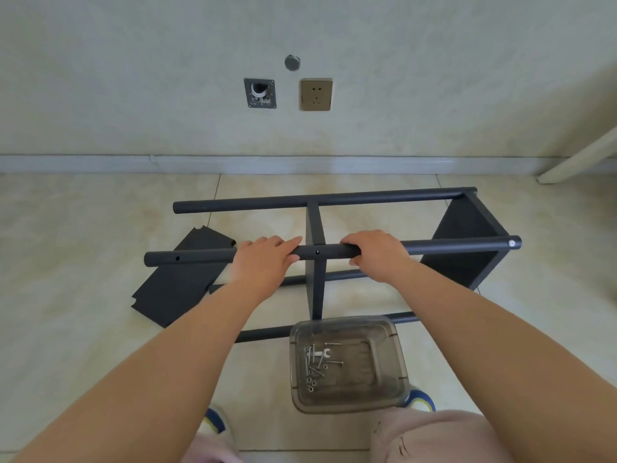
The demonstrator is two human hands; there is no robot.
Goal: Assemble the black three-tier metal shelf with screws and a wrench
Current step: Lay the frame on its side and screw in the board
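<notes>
Shelf frame (467, 248) lay on its side on the tiled floor (66, 228), centre of view, two panels fitted. Loose black panel (180, 282) sat flat on the floor at 9 o'clock from the frame's middle. We had left hand (263, 262) laid over the near upper tube (450, 247), fingers fairly straight, not clenched. Right hand (377, 253) wrapped around the same tube, just past the middle panel (315, 228). Clear tray (397, 362) at 6 o'clock held screws (314, 365) and wrench (322, 355).
</notes>
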